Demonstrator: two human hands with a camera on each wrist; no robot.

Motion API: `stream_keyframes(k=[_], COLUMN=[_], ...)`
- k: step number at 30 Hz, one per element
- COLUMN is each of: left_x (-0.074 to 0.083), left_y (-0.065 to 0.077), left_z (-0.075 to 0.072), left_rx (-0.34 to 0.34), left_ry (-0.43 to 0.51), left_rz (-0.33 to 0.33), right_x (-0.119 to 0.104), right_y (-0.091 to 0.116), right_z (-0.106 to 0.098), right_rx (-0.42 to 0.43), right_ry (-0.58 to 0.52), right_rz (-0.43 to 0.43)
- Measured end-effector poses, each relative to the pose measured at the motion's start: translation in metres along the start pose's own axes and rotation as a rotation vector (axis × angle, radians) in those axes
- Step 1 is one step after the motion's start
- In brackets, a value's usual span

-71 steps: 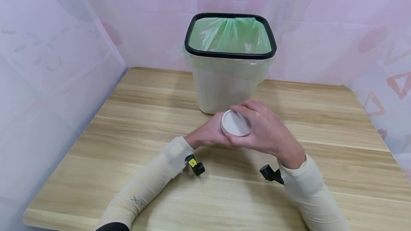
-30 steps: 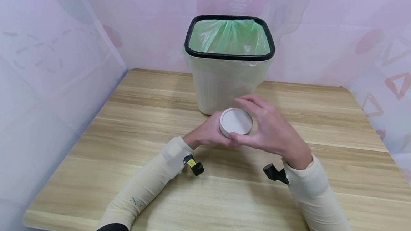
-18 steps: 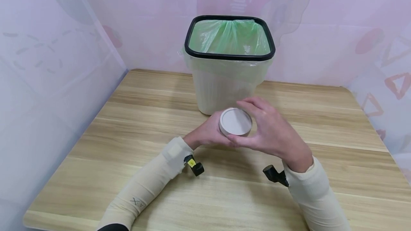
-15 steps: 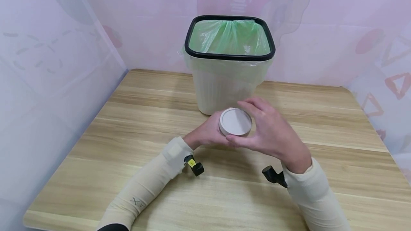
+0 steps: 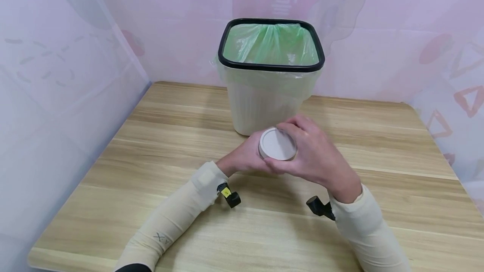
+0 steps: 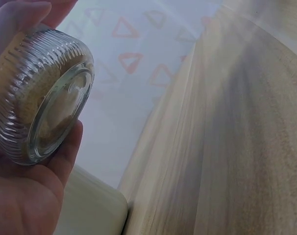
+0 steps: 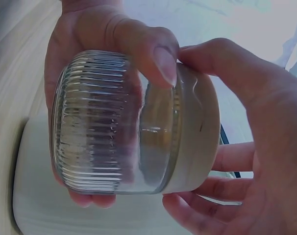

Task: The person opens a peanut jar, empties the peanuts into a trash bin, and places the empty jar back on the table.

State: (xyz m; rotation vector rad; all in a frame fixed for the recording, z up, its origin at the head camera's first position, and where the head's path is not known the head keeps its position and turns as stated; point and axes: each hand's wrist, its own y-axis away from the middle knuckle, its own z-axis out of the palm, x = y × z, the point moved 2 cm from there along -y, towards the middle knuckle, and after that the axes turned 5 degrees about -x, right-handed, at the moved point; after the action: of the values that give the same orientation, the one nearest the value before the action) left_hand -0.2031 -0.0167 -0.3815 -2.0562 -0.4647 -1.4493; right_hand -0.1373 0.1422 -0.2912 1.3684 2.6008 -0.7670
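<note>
A ribbed clear glass jar with a pale cream lid is held up in front of the bin, above the table. My left hand grips the jar's body, its thumb along the glass near the lid in the right wrist view. My right hand holds the lid's rim, thumb on the near side and fingers round the far side. In the left wrist view the round base of the jar faces the camera. The lid sits on the jar's mouth. The glass looks see-through, with the fingers visible behind it.
A white bin with a black rim and a green plastic liner stands upright just behind the hands. The wooden table lies below, with patterned pale curtains at its back and sides.
The right hand's fingers loosened from the lid's far edge, swung back to the right, and have now come round the rim again. The left hand and jar hold nearly still.
</note>
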Motion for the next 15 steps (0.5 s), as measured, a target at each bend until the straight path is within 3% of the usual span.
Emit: stream_keyframes(k=[15], left_x=[0.0015], left_y=[0.0001], left_z=[-0.0008], left_rx=[0.011], left_ry=[-0.005], left_rz=[-0.004], right_x=[0.0031], right_y=[-0.0016], right_z=[-0.0006], right_rx=[-0.047], right_ry=[-0.046], right_rz=[-0.071])
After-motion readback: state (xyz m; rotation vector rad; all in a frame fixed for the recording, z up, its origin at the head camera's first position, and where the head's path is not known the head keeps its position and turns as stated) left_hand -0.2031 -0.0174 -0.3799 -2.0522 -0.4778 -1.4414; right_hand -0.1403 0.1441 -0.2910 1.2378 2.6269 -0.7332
